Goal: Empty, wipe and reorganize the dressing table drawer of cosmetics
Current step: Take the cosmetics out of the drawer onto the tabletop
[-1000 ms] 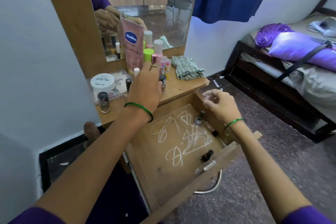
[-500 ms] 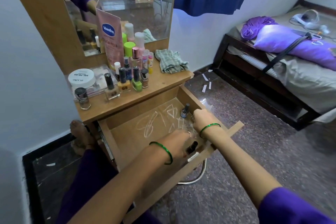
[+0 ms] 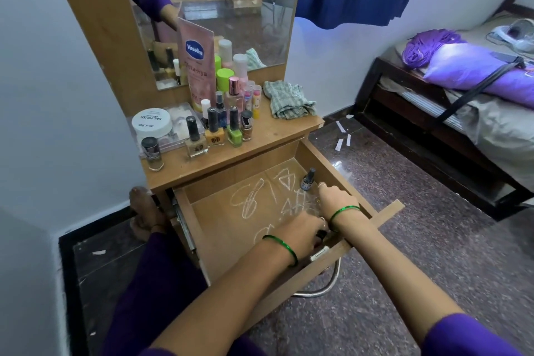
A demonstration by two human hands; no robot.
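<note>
Wooden drawer point(image 3: 219, 240), pulled open below the dressing table top point(image 3: 271, 136), chalk scribbles on its floor; one small dark bottle point(image 3: 308, 179) upright at the far right corner, a second dark bottle point(image 3: 320, 233) at the front right. Left hand point(image 3: 300, 233) inside the drawer, fingers curled round the second dark bottle; right hand point(image 3: 335, 201) beside it, fingers bent down near the upright bottle, grip not discernible. Tabletop: nail polish bottles point(image 3: 215, 131), pink Vaseline tube point(image 3: 196, 61), white jar point(image 3: 151, 122), checked cloth point(image 3: 290, 100).
</note>
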